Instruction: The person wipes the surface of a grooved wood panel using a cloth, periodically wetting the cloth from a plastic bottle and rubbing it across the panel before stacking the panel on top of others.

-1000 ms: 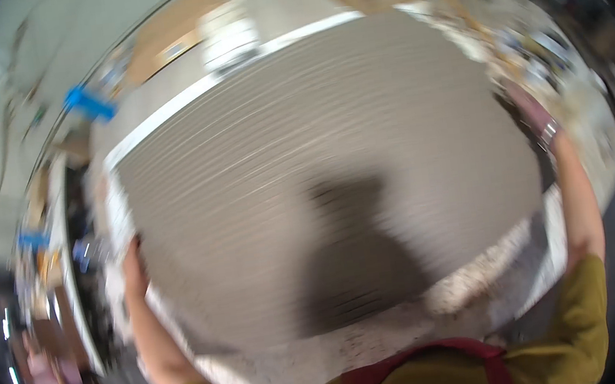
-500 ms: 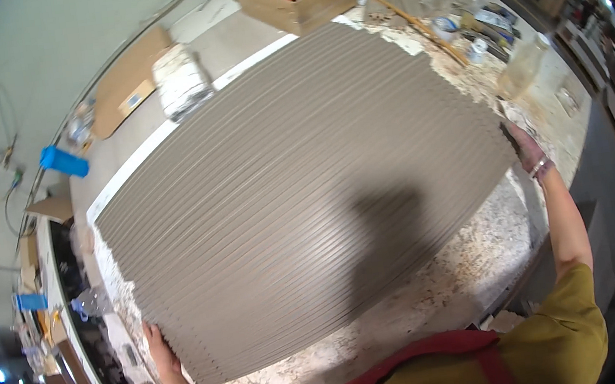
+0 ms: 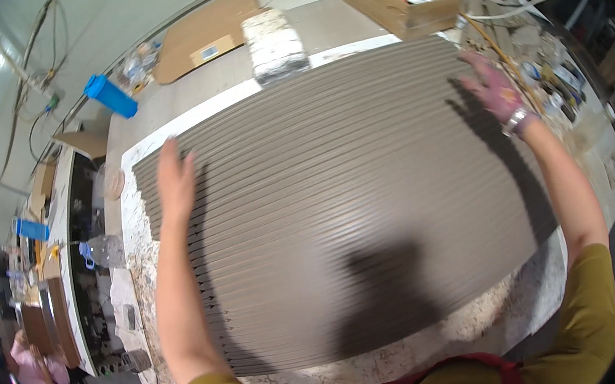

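Note:
A large grey-brown ribbed panel lies across the worktable, its long ridges running from side to side. My left hand hangs above the panel's left end, with thumb and fingers apart and nothing held. Over the far right part reaches my right hand, which wears a pinkish-purple glove and has a metal band at the wrist. Its fingers are spread, and nothing is in them. Both arms throw dark shadows on the ridges, and the hands look raised off the surface.
Behind the panel stand a cardboard box of crumpled white material, a white block-shaped bundle, flat cardboard and a blue bottle. A wooden stick and small containers lie at the right. Far left, a person in pink is visible.
Both hands have left the panel's near left and right edges and moved forward over its far part. The view has shifted with my body; the panel shows no clear movement of its own.

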